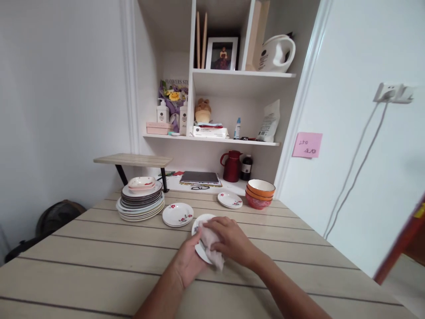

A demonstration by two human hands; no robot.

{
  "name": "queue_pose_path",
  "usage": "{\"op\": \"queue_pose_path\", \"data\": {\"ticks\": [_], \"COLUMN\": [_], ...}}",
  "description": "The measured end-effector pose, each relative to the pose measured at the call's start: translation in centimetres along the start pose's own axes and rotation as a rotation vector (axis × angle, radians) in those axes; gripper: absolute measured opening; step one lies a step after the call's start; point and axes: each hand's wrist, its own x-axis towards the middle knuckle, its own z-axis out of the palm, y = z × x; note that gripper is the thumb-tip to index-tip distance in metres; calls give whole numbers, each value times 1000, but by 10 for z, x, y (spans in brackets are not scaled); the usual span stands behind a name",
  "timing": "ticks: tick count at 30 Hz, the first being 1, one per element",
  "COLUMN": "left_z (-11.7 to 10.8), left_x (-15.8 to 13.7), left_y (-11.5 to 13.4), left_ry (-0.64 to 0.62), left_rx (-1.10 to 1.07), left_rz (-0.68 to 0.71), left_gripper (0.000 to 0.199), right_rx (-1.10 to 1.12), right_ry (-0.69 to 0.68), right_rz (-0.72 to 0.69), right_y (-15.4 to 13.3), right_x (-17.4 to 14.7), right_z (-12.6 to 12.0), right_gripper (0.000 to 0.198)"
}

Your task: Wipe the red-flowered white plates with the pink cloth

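Note:
A small white plate point(200, 251) with a printed flower is tilted up above the table's near middle. My left hand point(190, 261) grips it by the left and lower edge, thumb on its face and fingers hidden beneath. Pressed against the plate's face is a pale, crumpled cloth or tissue point(210, 241), bunched under the curled fingers of my right hand point(232, 241). Just beyond lie flowered white plates point(178, 214) in a low stack on the left and smaller flowered plates point(229, 200) on the right.
A tall stack of plates point(141, 210) topped with small dishes stands at the left, by a wooden riser point(133, 159). Stacked bowls point(260, 192) sit at the back right. Behind are a red thermos jug point(231, 166), a dark bottle point(246, 167), a laptop point(201, 177) and glasses point(200, 188).

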Motion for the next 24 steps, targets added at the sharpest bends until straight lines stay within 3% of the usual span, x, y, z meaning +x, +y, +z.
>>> {"op": "queue_pose_path", "data": {"ticks": [7, 11, 15, 18, 21, 24], "left_z": [1, -4, -6, -6, -4, 0], "left_x": [1, 1, 4, 5, 3, -1], "left_y": [4, 4, -1, -5, -6, -1], "left_ry": [-23, -23, 6, 27, 16, 19], "left_rx": [-52, -36, -36, -16, 14, 4], "left_rz": [127, 124, 81, 21, -21, 57], "left_gripper": [44, 40, 35, 39, 42, 45], "right_rx": [-220, -299, -242, -175, -161, -222], "right_ry": [176, 122, 73, 167, 285, 321], "right_rz": [154, 223, 186, 164, 193, 195], "right_y": [22, 13, 3, -1, -1, 3], "right_x": [15, 4, 2, 13, 27, 30], "right_z": [15, 19, 25, 28, 26, 22], "right_gripper": [42, 34, 46, 60, 41, 24]}}
